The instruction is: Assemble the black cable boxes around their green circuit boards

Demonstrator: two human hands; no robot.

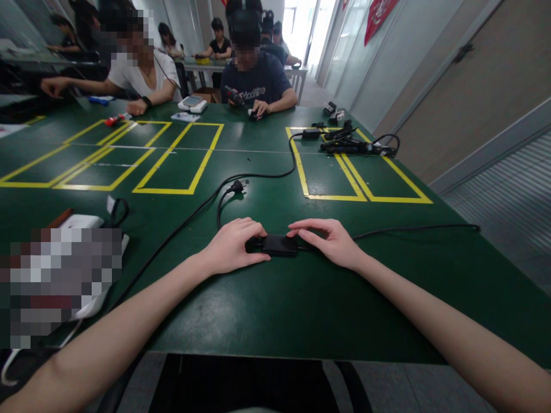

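A black power adapter (279,245) lies flat on the green table in front of me, with a cable at each end. My left hand (236,244) curves around its left end, thumb at the near edge and fingers at the far edge. At the right end, my right hand (329,242) has its fingers stretched and slightly apart, the fingertips at the far right corner. Whether they press on it is hard to tell. Behind my left hand rests a black plug (236,187) on a short cord. From the right end, a thin black cable (413,229) runs across the table.
Yellow tape rectangles (191,190) mark the green table (241,321). A bundle of black cables and adapters (344,143) lies at the back right. One long black cord (181,226) crosses leftward. A white device (81,222), partly blurred, sits left. Co-workers (258,74) sit opposite.
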